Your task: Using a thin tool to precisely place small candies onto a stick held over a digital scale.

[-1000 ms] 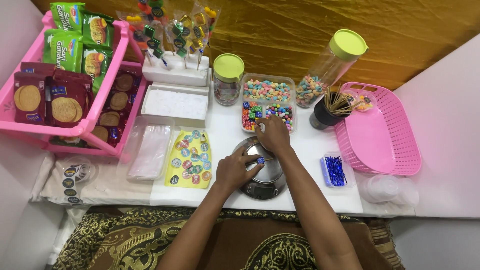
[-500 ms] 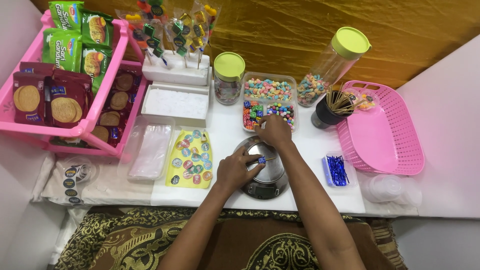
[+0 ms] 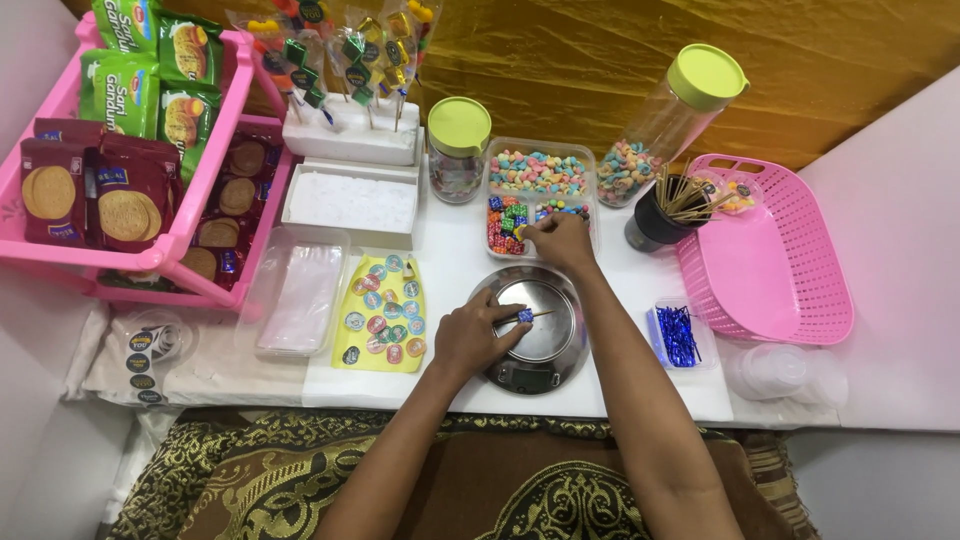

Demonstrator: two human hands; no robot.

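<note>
My left hand (image 3: 478, 335) hovers over the round steel kitchen scale (image 3: 548, 350), pinching a thin wooden skewer with a blue candy cube (image 3: 525, 316) threaded on it. My right hand (image 3: 560, 238) reaches into the clear divided tray of colourful candies (image 3: 540, 170), fingertips among the small cube candies at its front; whether it grips one is hidden by the fingers.
A yellow sticker sheet (image 3: 384, 312) and a clear bag tray (image 3: 298, 290) lie left of the scale. A pink basket (image 3: 775, 250), a black cup of skewers (image 3: 660, 215), green-lidded jars (image 3: 458, 148), a blue twist-tie box (image 3: 678, 335) and a pink biscuit rack (image 3: 130, 170) surround it.
My right hand has moved up from the scale into the candy tray. My left hand stays at the scale with the skewer.
</note>
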